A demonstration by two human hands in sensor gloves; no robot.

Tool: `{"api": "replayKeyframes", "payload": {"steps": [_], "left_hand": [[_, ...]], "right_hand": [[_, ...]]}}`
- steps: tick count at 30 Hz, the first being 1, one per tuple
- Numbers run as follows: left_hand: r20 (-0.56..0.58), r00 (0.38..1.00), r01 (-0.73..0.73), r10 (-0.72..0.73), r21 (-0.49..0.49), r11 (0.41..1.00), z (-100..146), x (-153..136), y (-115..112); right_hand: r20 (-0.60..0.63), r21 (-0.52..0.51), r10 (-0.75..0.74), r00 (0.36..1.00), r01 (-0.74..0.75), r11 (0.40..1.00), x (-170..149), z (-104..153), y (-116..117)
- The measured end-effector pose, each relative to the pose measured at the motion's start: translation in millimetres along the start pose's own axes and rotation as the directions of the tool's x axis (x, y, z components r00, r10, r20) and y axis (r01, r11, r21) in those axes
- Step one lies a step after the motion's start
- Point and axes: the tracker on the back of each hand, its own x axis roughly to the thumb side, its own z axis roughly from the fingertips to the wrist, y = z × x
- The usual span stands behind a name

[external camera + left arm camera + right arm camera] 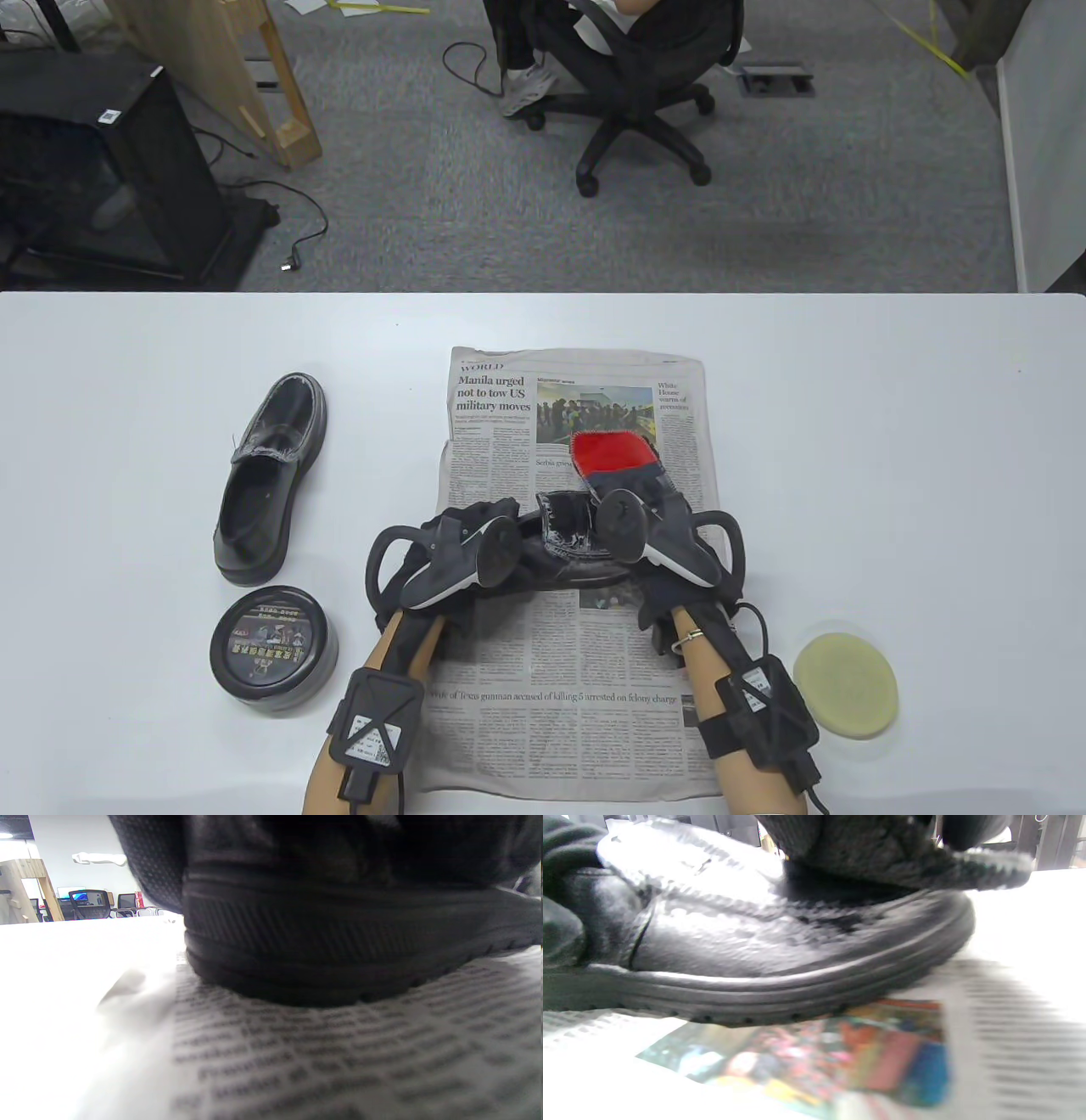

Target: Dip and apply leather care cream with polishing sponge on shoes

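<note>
A black leather shoe [567, 531] lies crosswise on the newspaper [577, 679] between my hands. My left hand [462, 543] grips its heel end; the left wrist view shows the ribbed sole [339, 942] close up on the newsprint. My right hand [649, 514] holds a red-backed polishing pad [612, 454] over the toe end. In the right wrist view the pad's dark fuzzy face [882, 861] presses on the shoe's toe [746, 942]. The round cream tin [271, 649], with its printed lid on, stands at the front left.
A second black shoe [271, 475] lies on the bare table left of the newspaper, just behind the tin. A round pale yellow sponge [846, 684] lies at the front right. An office chair [632, 76] stands on the carpet beyond the table's far edge.
</note>
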Motion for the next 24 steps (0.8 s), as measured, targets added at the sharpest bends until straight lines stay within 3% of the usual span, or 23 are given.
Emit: {"api": "replayKeyframes", "payload": {"steps": [8, 11, 14, 18, 20, 24], "left_hand": [[-0.001, 1.0, 0.005, -0.005, 0.0, 1.0, 0, 0, 0], [-0.001, 1.0, 0.007, -0.007, 0.0, 1.0, 0, 0, 0], [-0.005, 1.0, 0.012, -0.012, -0.003, 1.0, 0, 0, 0], [-0.004, 1.0, 0.018, -0.018, -0.013, 1.0, 0, 0, 1], [-0.004, 1.0, 0.025, -0.025, -0.015, 1.0, 1, 1, 1], [0.0, 0.999, 0.033, -0.033, -0.017, 0.999, 1, 1, 1]], "right_hand": [[-0.239, -0.3, 0.037, 0.97, -0.11, 0.947, -83, 47, -39], [-0.364, -0.333, 0.092, 0.927, -0.222, 0.916, -113, 61, -42], [-0.46, -0.204, 0.197, 0.866, -0.319, 0.925, -140, 62, -24], [-0.492, 0.014, 0.264, 0.83, -0.296, 0.955, -164, 55, 4], [-0.483, 0.073, 0.257, 0.837, -0.254, 0.964, -170, 53, 13], [-0.442, 0.258, 0.12, 0.889, -0.002, 0.966, -180, 55, 23]]}}
